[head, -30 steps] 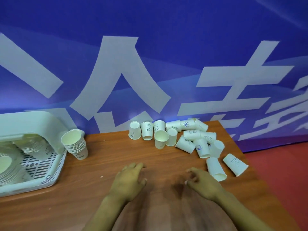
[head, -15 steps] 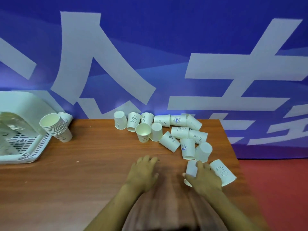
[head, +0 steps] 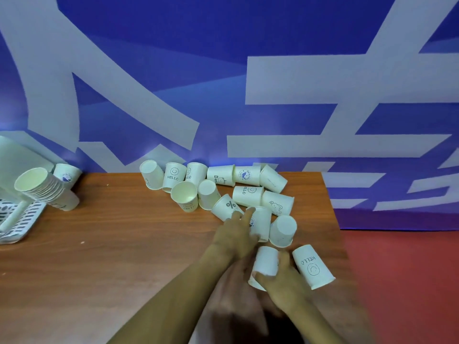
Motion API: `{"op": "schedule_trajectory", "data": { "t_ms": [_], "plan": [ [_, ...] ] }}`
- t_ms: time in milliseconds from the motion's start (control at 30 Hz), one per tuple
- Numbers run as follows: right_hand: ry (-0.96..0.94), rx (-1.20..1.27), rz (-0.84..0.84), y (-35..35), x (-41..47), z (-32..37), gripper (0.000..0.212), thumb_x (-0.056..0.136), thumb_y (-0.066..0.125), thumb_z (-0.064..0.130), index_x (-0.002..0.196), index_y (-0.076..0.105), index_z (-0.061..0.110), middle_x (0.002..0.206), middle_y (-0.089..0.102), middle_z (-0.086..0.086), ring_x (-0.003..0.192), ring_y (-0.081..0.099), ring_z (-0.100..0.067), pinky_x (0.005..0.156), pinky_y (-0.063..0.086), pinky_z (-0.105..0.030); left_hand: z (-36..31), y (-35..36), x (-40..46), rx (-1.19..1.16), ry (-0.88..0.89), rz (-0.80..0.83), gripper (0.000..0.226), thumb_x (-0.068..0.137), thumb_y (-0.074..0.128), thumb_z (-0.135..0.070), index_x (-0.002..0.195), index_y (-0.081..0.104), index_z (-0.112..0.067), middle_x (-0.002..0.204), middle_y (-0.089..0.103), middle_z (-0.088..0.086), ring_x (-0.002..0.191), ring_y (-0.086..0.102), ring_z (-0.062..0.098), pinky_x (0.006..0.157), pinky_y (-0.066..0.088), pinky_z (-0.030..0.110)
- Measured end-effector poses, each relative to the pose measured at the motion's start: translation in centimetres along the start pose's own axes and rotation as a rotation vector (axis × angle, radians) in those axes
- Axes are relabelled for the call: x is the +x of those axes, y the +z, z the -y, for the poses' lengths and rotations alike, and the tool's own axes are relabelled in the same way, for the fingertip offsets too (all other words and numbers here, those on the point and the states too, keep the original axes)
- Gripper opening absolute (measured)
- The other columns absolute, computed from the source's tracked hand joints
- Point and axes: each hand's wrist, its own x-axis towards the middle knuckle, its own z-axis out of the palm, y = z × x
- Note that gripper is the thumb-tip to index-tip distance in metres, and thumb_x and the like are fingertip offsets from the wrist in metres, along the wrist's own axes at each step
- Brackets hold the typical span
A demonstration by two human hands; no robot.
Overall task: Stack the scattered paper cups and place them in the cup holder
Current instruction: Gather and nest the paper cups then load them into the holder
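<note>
Paper cup (head: 266,261) is now in your right hand (head: 285,284), grip closed round its lower half, base pointing away; half a second ago that hand was only landing on it. Your left hand (head: 236,235) has moved up from the bare desk (head: 124,244) and its fingers (head: 248,214) touch the next cup (head: 260,223), not yet wrapped round it. So the pickup has started, nesting hasn't. Both forearms reach forward, converging. The other loose cups lie clustered beyond; a stack (head: 47,189) leans by the cup holder (head: 15,219) far left.
</note>
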Motion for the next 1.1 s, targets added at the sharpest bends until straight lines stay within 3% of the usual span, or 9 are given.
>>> {"op": "schedule_trajectory", "data": {
  "t_ms": [200, 367, 600, 867, 1000, 1100],
  "plan": [
    [0.025, -0.03, 0.054, 0.4, 1.5, -1.2, 0.074, 0.069, 0.067, 0.056, 0.128, 0.03, 0.028, 0.128, 0.054, 0.006, 0.118, 0.052, -0.021, 0.08, 0.038, -0.028, -1.8, 1.4, 3.8, 0.229, -0.038, 0.068, 0.071, 0.094, 0.047, -0.044, 0.152, 0.008, -0.028, 0.146, 0.028, 0.011, 0.129, 0.034, 0.031, 0.102, 0.038, 0.045],
    [0.049, 0.039, 0.051, 1.2, 1.6, -1.2, 0.078, 0.063, 0.069, 0.056, 0.126, 0.033, 0.027, 0.126, 0.052, 0.004, 0.115, 0.052, -0.02, 0.089, 0.043, -0.031, -2.2, 1.6, 4.5, 0.336, -0.007, 0.065, 0.065, 0.093, 0.052, -0.039, 0.147, 0.02, -0.023, 0.137, 0.035, 0.012, 0.125, 0.038, 0.03, 0.096, 0.042, 0.041],
    [0.007, -0.022, 0.157, 0.8, 1.0, -0.7, 0.08, 0.065, 0.069, 0.051, 0.133, 0.034, 0.028, 0.128, 0.05, 0.005, 0.114, 0.053, -0.02, 0.087, 0.043, -0.029, -1.6, 1.8, 2.9, 0.354, -0.018, 0.005, 0.064, 0.091, 0.056, -0.041, 0.142, 0.023, -0.021, 0.131, 0.042, 0.012, 0.119, 0.044, 0.028, 0.091, 0.045, 0.038],
    [-0.079, -0.103, 0.148, -1.1, -1.6, 0.4, 0.086, 0.06, 0.065, 0.055, 0.135, 0.034, 0.028, 0.131, 0.048, 0.006, 0.118, 0.05, -0.016, 0.093, 0.044, -0.032, -0.5, 0.2, -1.2, 0.17, -0.023, -0.06, 0.066, 0.084, 0.063, -0.041, 0.136, 0.029, -0.018, 0.129, 0.045, 0.008, 0.117, 0.048, 0.027, 0.09, 0.047, 0.039],
    [-0.129, -0.115, 0.099, -2.1, -3.1, 1.3, 0.086, 0.06, 0.073, 0.052, 0.132, 0.035, 0.026, 0.122, 0.048, 0.005, 0.11, 0.051, -0.015, 0.088, 0.044, -0.03, 1.5, -2.0, -4.8, -0.031, -0.003, -0.155, 0.08, 0.08, 0.066, -0.039, 0.144, 0.022, -0.021, 0.135, 0.038, 0.008, 0.121, 0.046, 0.028, 0.092, 0.046, 0.039],
    [-0.17, -0.127, 0.073, -2.4, -3.8, 2.7, 0.092, 0.06, 0.075, 0.054, 0.136, 0.03, 0.028, 0.128, 0.044, 0.0, 0.116, 0.046, -0.018, 0.089, 0.041, -0.031, 4.2, -3.6, -8.2, -0.144, -0.064, -0.2, 0.083, 0.077, 0.068, -0.037, 0.145, 0.023, -0.023, 0.134, 0.033, 0.006, 0.122, 0.046, 0.028, 0.096, 0.045, 0.039]
  ]
}}
